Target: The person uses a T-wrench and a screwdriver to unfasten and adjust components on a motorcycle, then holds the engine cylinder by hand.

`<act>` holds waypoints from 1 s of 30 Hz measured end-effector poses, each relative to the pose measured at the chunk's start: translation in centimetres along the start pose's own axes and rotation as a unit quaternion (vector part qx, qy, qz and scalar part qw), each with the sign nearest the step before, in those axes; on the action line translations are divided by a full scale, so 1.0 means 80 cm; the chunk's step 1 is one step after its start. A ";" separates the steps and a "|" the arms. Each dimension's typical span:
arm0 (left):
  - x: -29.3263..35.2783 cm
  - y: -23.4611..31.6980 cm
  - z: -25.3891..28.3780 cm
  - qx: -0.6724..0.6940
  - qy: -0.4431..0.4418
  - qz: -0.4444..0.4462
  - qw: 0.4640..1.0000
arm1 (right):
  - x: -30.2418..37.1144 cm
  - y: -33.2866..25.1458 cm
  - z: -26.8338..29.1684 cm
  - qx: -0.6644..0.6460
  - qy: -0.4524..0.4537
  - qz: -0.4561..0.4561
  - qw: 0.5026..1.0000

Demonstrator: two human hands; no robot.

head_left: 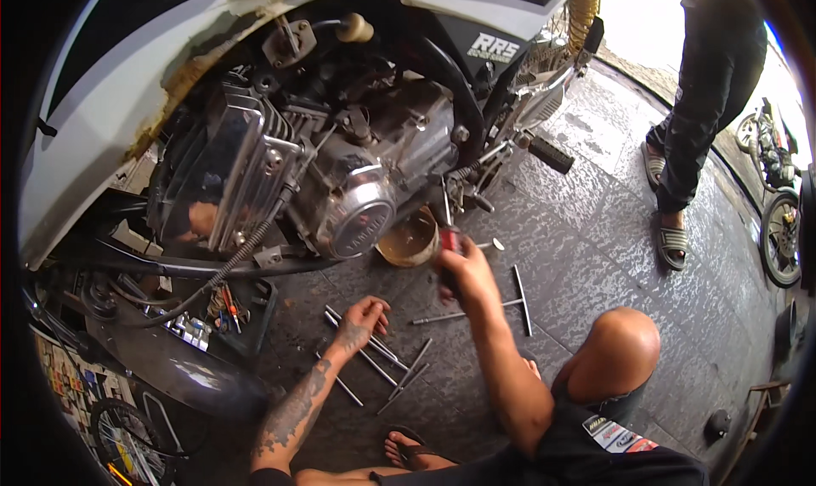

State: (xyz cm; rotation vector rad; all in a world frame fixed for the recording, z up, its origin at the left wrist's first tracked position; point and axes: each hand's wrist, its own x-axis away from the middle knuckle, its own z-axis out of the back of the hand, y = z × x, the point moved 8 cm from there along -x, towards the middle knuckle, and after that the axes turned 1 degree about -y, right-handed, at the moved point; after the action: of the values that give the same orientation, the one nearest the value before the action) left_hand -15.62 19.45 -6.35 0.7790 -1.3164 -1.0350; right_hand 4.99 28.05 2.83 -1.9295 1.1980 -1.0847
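My right hand [467, 273] is closed round the red-and-dark handle of a screwdriver [450, 241]. Its metal shaft points up at the underside of the motorcycle engine [374, 163], close to the foot-lever area. My left hand [364, 316] hangs over several metal T-handle wrenches [374, 350] spread on the floor. Its fingers are loosely curled in, with nothing visible in them. A brown bowl [399, 250] sits under the engine, left of the screwdriver. Beside my right wrist lies another T-handle wrench [522, 303].
A dark tray [255, 337] of sockets and tools stands at the left, beneath the motorcycle frame. The footpeg [551, 154] sticks out at the right. Another person's leg [710, 103] in dark trousers and sandals stands at the upper right. A second motorcycle [778, 231] is parked at the far right.
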 end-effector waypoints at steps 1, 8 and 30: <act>-0.004 0.002 0.003 0.005 0.002 0.018 1.000 | 0.000 0.004 -0.013 -0.018 0.025 0.001 1.000; -0.044 0.044 -0.008 0.055 -0.006 -0.047 0.997 | 0.002 0.022 -0.069 -0.179 -0.002 0.005 0.984; -0.161 0.185 -0.116 0.262 -0.038 -0.177 0.948 | -0.046 -0.110 0.139 0.651 -0.117 -0.096 0.744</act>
State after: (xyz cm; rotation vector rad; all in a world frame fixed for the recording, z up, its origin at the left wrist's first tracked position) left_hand -3.53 35.90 1.04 1.4291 -1.5794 -1.0069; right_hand 17.39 35.80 3.61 -0.9602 -0.0805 -1.2050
